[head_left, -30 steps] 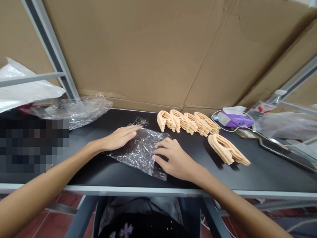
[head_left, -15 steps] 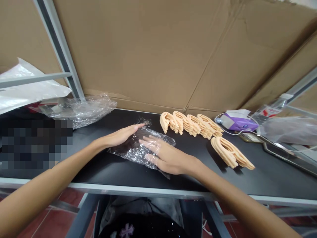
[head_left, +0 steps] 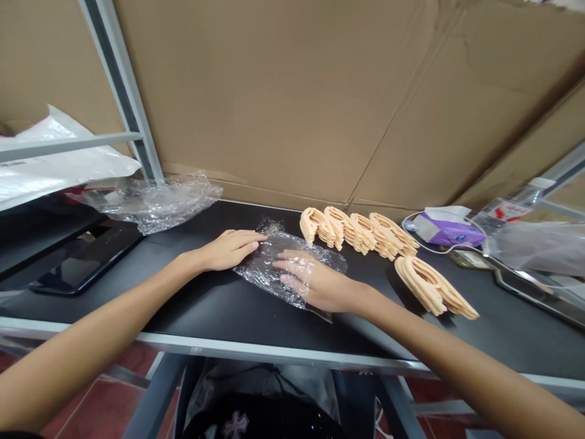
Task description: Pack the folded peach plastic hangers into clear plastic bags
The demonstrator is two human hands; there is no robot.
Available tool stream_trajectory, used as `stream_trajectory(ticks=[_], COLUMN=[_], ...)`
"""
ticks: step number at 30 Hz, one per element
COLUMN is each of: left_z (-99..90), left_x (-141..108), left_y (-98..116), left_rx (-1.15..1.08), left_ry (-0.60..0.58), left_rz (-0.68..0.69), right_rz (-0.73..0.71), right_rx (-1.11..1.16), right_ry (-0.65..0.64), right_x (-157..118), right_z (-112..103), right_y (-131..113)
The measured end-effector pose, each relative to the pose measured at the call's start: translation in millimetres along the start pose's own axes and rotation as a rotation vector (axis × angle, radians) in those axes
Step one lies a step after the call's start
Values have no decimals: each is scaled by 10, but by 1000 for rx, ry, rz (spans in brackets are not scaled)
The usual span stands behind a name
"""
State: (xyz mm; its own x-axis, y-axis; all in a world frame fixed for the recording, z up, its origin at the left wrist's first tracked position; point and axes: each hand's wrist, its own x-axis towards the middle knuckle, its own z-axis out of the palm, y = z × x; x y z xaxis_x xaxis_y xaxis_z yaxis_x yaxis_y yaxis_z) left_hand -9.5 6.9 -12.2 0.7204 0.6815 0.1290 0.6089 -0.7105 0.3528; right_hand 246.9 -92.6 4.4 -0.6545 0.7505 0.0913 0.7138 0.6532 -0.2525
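Observation:
My right hand (head_left: 315, 283) lies flat with its fingers apart on a clear plastic bag (head_left: 260, 268), and the fingers look covered by the film. My left hand (head_left: 228, 250) rests on the black table top (head_left: 183, 311), its fingertips touching the bag's upper left edge. Beyond the bag, curved peach plastic pieces stand in a row of stacks (head_left: 359, 235). One more stack (head_left: 432, 286) lies to the right, nearest my right hand but apart from it.
A crumpled clear plastic sheet (head_left: 155, 204) and white plastic wrap (head_left: 55, 152) lie at the back left, by a black tablet (head_left: 86, 262). At the right are a purple tissue packet (head_left: 450, 230), a plastic bottle (head_left: 512, 210) and a metal tray (head_left: 534, 289). Cardboard stands behind.
Both hands and the bag have slid right across the table. My right hand has flattened and moved onto the bag, and the view has shifted slightly.

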Motion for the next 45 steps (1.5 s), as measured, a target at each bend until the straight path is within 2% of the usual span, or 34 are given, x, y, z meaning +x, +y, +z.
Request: stream_trajectory(ticks=[5,8,11,15,21,26,30,35,39,40,42,45], left_z=[-25,-24,-5,13,-13,-2,39,35,28,31,40,53], left_x=[20,26,35,40,45,65,74,65,60,61,65,73], left_y=[-1,-18,-40,-54,-49,-75,-88,-58,-44,-45,-49,-59], left_rx=[-80,-89,-86,-88,-88,-60,-3,35,41,44,51,51], left_ry=[45,71,96,106,84,67,41,37,48,50,57,74], left_rz=[-39,-57,-49,-33,-32,-33,-29,-35,-52,-61,-77,-91], right_rz=[130,60,27,54,9,62,15,-48,-8,29,199,541], right_rx=[-43,-132,-117,-53,-51,-60,-63,-6,-44,-71,-153,-358], right_ry=[-110,-26,35,-57,57,-15,-27,49,100,158,291,497], right_x=[128,167,192,199,222,228,155,-174,-731,-899,-1237,-1660], right_z=[15,26,60,110,130,117,57,-123,-281,-308,-347,-382], right_y=[-53,-89,-91,-88,-134,-152,-131,-155,-211,-193,-85,221])
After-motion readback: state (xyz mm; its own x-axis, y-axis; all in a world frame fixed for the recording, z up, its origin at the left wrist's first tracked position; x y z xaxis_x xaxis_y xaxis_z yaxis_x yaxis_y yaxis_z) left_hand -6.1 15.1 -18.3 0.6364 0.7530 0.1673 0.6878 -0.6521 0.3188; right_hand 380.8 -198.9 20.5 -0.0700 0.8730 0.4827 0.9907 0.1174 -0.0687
